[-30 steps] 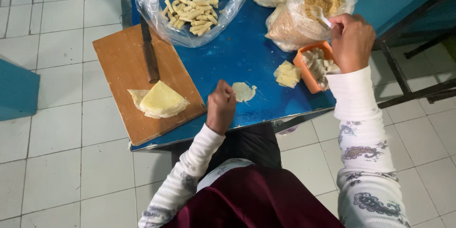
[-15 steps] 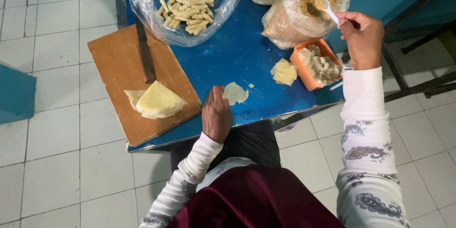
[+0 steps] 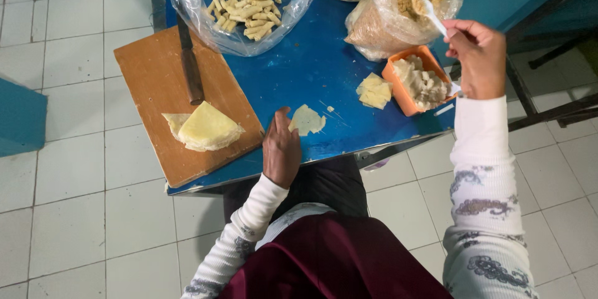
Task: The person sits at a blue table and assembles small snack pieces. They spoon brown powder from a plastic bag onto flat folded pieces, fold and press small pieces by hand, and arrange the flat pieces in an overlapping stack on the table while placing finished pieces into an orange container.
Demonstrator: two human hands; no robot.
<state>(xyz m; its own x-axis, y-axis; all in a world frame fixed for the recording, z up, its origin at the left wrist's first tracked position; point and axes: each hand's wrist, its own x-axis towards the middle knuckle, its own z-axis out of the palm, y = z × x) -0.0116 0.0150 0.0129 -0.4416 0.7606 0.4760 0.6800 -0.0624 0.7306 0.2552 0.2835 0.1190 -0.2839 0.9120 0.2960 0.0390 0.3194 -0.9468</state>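
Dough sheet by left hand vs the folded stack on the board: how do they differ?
The dough sheet is one small thin piece, flat on the blue table, with the left hand at its edge. The folded stack is larger, thicker, layered, on the wooden board, untouched. Both are pale yellow.

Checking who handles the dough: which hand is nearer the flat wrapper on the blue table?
Left. The left hand rests on the table, fingertips touching the wrapper. The right hand is raised off to the right, holding a white spoon over the bag of crumbs.
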